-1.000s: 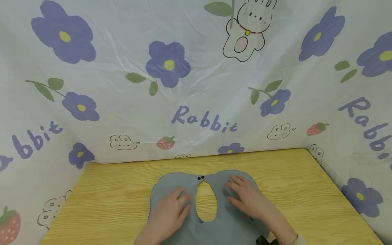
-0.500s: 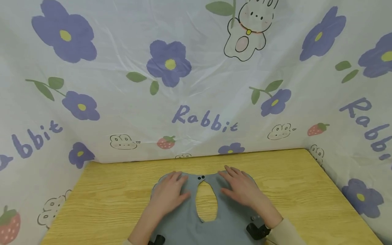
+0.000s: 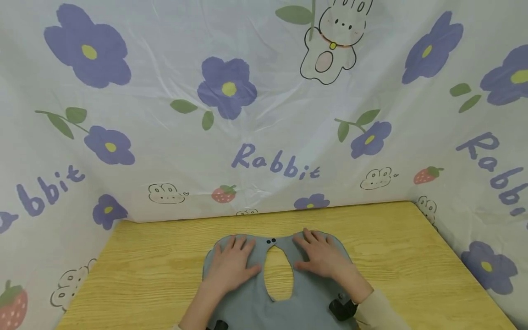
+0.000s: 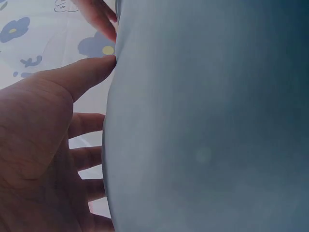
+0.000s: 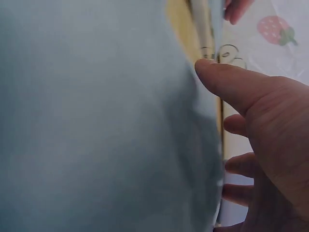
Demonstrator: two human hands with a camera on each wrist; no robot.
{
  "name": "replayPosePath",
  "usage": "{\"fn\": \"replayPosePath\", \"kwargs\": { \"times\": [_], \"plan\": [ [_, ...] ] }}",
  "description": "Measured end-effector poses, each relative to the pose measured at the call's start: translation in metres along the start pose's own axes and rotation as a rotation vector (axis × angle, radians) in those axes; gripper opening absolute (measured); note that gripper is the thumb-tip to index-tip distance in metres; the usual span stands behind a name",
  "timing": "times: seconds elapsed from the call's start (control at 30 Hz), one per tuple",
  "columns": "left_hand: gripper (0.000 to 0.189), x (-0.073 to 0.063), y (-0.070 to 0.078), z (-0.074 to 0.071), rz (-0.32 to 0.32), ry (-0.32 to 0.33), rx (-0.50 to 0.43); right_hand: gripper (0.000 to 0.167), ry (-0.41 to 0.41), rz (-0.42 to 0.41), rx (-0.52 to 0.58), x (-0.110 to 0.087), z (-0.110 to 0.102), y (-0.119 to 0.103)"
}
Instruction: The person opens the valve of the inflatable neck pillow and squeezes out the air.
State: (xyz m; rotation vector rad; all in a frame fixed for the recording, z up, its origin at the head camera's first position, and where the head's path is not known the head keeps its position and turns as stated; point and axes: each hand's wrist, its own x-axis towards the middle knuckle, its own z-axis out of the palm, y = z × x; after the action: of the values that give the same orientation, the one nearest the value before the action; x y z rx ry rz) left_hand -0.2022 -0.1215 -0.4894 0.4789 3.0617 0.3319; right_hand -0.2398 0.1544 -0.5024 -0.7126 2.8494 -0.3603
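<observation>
A grey-blue baby bib [image 3: 280, 314] lies spread on the table, its oval neck opening showing bare wood. Two dark snaps [image 3: 271, 241] sit side by side where the neck straps meet at the far end. My left hand [image 3: 228, 266] rests on the bib's left strap side with fingers spread toward the far edge. On the opposite side, my right hand [image 3: 323, 254] lies likewise, its thumb pointing toward the neck opening. Both wrist views show the grey-blue cloth [image 4: 203, 121] filling most of the picture, with straight fingertips against it.
The wood-grain table [image 3: 156, 270] extends to both sides of the bib. Behind it and at the sides hangs a white curtain [image 3: 280, 123] printed with flowers and rabbits. A black wrist camera [image 3: 342, 310] sits below the right wrist, and another [image 3: 220, 325] by the left.
Both hands have moved forward to the bib's far end and their fingers have spread flatter on the cloth. The bib has stayed in nearly the same place.
</observation>
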Motion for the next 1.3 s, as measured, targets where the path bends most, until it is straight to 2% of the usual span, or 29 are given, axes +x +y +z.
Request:
{"fn": "replayPosePath", "kwargs": {
  "times": [0.2, 0.57, 0.87, 1.1, 1.3],
  "plan": [
    [0.065, 0.000, 0.000, 0.001, 0.004, -0.001, -0.012, 0.072, -0.039, 0.014, 0.018, -0.002, 0.000, -0.002],
    [0.063, 0.001, 0.001, 0.004, 0.002, -0.043, -0.013, 0.072, -0.046, 0.018, 0.061, -0.004, 0.004, 0.004],
    [0.062, 0.001, -0.002, 0.008, 0.003, -0.036, -0.032, 0.070, -0.043, 0.007, 0.086, -0.003, 0.004, 0.005],
    [0.068, -0.003, -0.002, 0.003, 0.000, -0.016, -0.056, 0.069, -0.043, 0.012, 0.108, -0.007, 0.001, 0.007],
    [0.066, -0.013, 0.005, -0.010, 0.019, 0.009, -0.024, 0.070, -0.041, 0.004, 0.092, -0.017, -0.007, 0.005]
  ]
}}
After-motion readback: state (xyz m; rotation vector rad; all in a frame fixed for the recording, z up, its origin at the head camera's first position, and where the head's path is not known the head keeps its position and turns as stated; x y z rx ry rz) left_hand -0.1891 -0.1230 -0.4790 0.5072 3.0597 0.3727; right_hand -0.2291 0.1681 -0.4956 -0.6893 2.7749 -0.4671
